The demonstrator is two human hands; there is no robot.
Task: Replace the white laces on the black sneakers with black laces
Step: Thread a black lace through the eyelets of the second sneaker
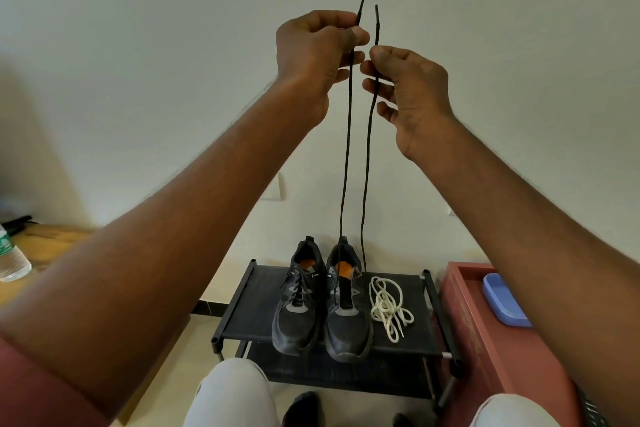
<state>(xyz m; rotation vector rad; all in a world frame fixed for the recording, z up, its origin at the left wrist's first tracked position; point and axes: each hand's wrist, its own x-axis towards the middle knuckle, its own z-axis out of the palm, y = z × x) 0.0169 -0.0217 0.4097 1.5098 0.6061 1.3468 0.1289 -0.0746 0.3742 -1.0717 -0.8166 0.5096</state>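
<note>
Two black sneakers stand side by side on a black shoe rack. The left sneaker is laced with a dark lace. The right sneaker has an open tongue, and a black lace rises from it in two strands. My left hand pinches one strand near its tip, high in front of the wall. My right hand pinches the other strand beside it. Both lace tips stick up above my fingers. A heap of white laces lies on the rack right of the sneakers.
A red-brown box holding a blue tray stands right of the rack. A plastic water bottle sits on a wooden surface at the far left. My knees in light trousers are at the bottom edge. A plain wall is behind.
</note>
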